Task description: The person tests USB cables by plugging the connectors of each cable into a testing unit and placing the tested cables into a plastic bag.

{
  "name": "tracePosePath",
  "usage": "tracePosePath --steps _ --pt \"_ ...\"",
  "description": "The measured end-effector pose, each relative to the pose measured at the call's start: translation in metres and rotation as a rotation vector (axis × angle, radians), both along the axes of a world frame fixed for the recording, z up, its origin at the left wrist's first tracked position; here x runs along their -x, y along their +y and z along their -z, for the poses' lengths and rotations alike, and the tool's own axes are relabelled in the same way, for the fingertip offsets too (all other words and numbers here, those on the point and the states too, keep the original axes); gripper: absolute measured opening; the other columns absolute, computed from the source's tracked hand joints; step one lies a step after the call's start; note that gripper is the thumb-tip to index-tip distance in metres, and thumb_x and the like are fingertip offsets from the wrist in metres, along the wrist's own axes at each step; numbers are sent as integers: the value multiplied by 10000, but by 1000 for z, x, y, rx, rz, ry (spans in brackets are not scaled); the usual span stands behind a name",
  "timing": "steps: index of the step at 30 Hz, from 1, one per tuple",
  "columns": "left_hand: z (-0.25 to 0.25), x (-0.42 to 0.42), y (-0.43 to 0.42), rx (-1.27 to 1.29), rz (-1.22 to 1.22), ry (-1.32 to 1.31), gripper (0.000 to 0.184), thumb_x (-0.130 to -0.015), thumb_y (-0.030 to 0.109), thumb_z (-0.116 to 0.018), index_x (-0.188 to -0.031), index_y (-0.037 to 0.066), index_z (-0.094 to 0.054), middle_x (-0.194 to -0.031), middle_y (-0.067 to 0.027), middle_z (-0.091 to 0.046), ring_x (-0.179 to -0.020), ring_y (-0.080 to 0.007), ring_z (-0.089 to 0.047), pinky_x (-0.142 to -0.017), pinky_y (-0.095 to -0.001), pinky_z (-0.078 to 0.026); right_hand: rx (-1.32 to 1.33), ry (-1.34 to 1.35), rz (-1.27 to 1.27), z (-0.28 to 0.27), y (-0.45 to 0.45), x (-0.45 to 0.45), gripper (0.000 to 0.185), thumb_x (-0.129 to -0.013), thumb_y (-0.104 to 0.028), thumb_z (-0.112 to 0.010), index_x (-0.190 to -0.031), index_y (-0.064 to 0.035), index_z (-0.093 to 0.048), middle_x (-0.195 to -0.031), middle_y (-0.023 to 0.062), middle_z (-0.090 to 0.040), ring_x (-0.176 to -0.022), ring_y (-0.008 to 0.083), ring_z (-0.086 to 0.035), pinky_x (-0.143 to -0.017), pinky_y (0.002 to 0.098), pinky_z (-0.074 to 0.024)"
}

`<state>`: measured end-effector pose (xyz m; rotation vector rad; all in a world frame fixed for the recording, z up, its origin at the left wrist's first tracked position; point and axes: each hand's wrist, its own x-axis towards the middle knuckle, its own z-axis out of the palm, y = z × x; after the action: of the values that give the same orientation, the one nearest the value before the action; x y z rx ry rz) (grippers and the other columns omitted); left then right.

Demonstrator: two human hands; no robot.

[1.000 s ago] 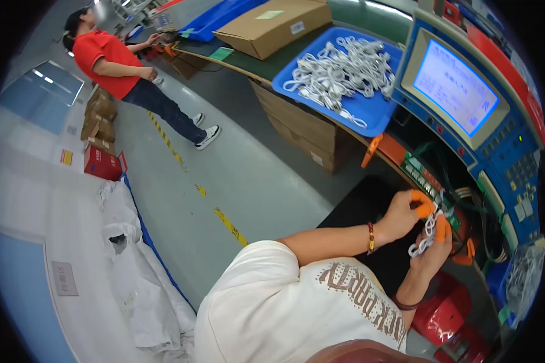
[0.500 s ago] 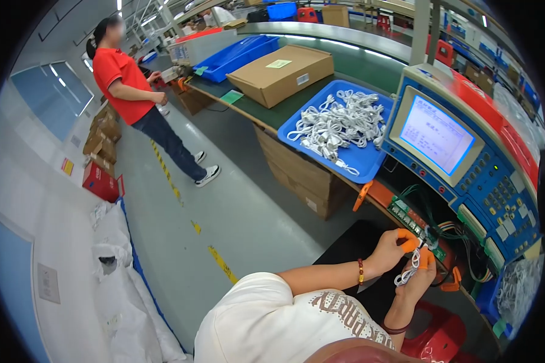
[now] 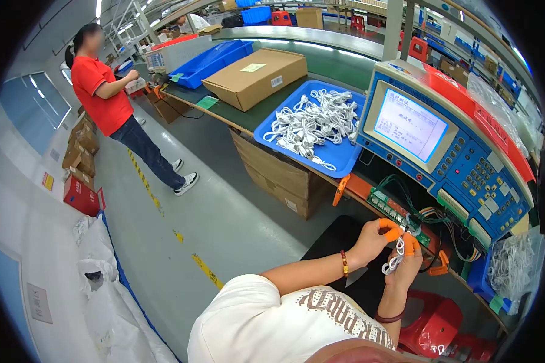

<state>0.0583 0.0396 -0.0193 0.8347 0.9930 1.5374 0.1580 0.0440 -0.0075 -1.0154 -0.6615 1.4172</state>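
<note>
A bundled white cable (image 3: 395, 261) hangs in loops in front of my right hand (image 3: 407, 266), whose orange-covered fingers are closed on it near one end. My left hand (image 3: 369, 242), a beaded bracelet at its wrist, pinches the cable's end with thumb and finger, also in orange finger covers. Both sets of fingertips meet at the edge of a green connector board (image 3: 390, 209). The cable's plug is mostly hidden by the fingers, so I cannot tell whether it sits in a socket.
A blue tester (image 3: 460, 175) with a lit screen stands behind the board. Left of it, a blue tray (image 3: 266, 130) holds several white cables beside a cardboard box (image 3: 257, 78). A red stool (image 3: 433, 323) is by my right arm. A person in a red shirt (image 3: 103, 100) stands in the aisle.
The view has shifted, moving the scene left. The tester's screen text has changed and its small light went from green to red. The person in red has raised their hands. Both my hands keep their grip.
</note>
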Motion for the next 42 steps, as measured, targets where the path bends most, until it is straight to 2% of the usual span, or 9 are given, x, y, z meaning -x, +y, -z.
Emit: tracePosePath --steps 7,22,29,31,32,33,35,40,42 --pt "0 1 0 44 37 -7 117 -827 75 -616 -904 -10 -634 -798 -21 -616 -718 -65 -543 -607 -204 -420 -35 -51 -18 1 -2 -3 174 -849 -201 -620 -893 -36 -589 -599 -17 -528 -430 55 -453 -365 183 -322" --pt "-9 3 -3 74 42 -54 129 -823 60 -610 -919 -24 -624 -852 -40 -622 -780 -95 -563 -717 -231 -447 53 -5 38 -6 -3 3 139 -838 -166 -639 -868 -38 -595 -624 -10 -558 -439 51 -473 -374 161 -331" --pt "-15 -1 -15 105 77 -122 95 -799 66 -614 -772 -22 -590 -708 -28 -576 -668 -82 -539 -601 -233 -416 -41 51 -50 3 -15 3 139 -876 -180 -576 -855 -43 -585 -610 0 -535 -464 57 -480 -389 176 -341" --pt "-26 6 -31 31 55 142 76 -796 67 -609 -801 -9 -612 -760 -59 -586 -695 -111 -552 -601 -262 -419 -47 129 -70 0 -27 2 140 -894 -184 -554 -899 -46 -578 -623 7 -543 -474 59 -490 -396 181 -358" --pt "-16 13 -32 -307 -87 595 107 -779 62 -616 -876 21 -637 -883 -94 -585 -778 -174 -562 -642 -308 -431 -36 129 -74 -2 -29 4 140 -894 -184 -554 -899 -46 -578 -623 7 -543 -474 59 -490 -396 181 -358" --pt "-18 21 -36 -301 -85 596 107 -779 62 -616 -876 21 -637 -883 -94 -585 -778 -174 -562 -642 -308 -431 12 150 -127 -6 -31 5 140 -897 -188 -550 -921 -51 -567 -661 13 -559 -476 64 -496 -399 179 -365" --pt "-30 40 -46 -484 -91 1149 182 -753 57 -634 -933 50 -648 -983 -106 -560 -865 -247 -545 -704 -330 -434 91 221 -327 8 -26 -5 138 -899 -193 -545 -949 -66 -530 -824 78 -616 -490 87 -525 -379 174 -387" --pt "-79 131 -23 -446 -248 1228 161 -776 92 -625 -929 47 -643 -952 -110 -564 -874 -276 -572 -760 -351 -460 39 116 -492 -13 -31 8 156 -859 -169 -569 -903 -40 -494 -943 214 -634 -462 83 -527 -353 174 -387" --pt "-92 183 1 -445 -279 1527 177 -776 110 -625 -942 53 -646 -949 -119 -580 -858 -283 -593 -731 -354 -474 39 176 -562 2 -29 7 167 -852 -125 -569 -969 -39 -487 -896 180 -610 -462 93 -520 -347 172 -391"
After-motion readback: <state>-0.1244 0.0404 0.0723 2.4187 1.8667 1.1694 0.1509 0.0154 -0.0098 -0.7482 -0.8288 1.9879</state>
